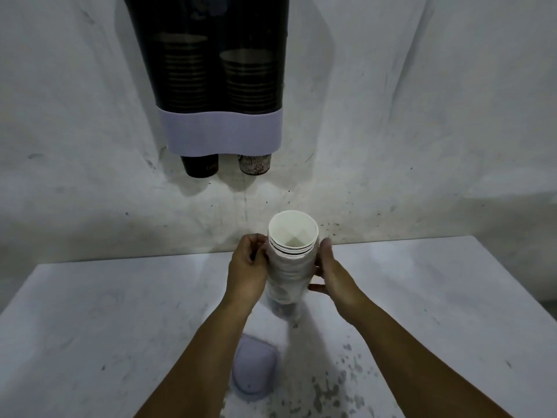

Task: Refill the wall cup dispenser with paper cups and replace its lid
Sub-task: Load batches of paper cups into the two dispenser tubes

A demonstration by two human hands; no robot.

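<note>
A stack of white paper cups [291,251], rims up, is held above the table in the middle of the view. My left hand [247,268] grips its left side and my right hand [331,276] presses its right side, fingers spread. On the wall above hangs the cup dispenser [221,128], dark see-through tubes over a pale lilac base, with two partial stacks inside. A black cup [199,165] and a patterned cup [254,164] poke out below. The pale lilac lid [254,369] lies flat on the table between my forearms.
The white table [90,327] runs along the stained white wall [422,116]; its right edge falls off at the far right. Dark speckles mark the tabletop near my right forearm.
</note>
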